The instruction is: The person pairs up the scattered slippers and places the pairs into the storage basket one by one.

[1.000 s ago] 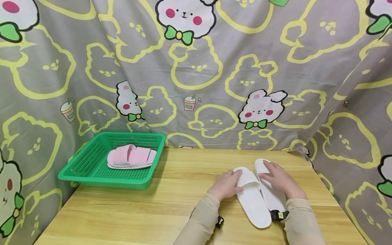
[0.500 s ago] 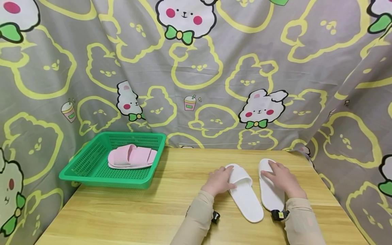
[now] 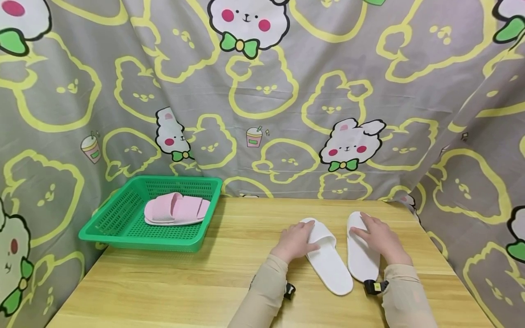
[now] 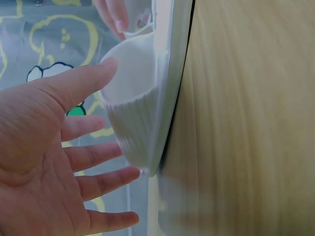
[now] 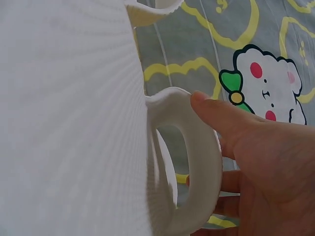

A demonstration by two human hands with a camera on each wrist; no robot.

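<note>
The left hand [image 3: 294,241] spreads straight fingers beside the strap of a white, wide-strapped slipper [image 3: 331,271], just right of it on the wood-grain surface [image 3: 234,278]. The right hand [image 3: 380,237], fingers loosely extended, touches a matching white slipper [image 3: 362,262] with its thumb. Pale pink slippers [image 3: 174,210] in a green plastic basket [image 3: 139,243] lie well left of both hands.

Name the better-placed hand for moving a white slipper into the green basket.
Probably the left hand: it is nearer the green basket, at the closer white slipper; the right hand is farther away.
</note>
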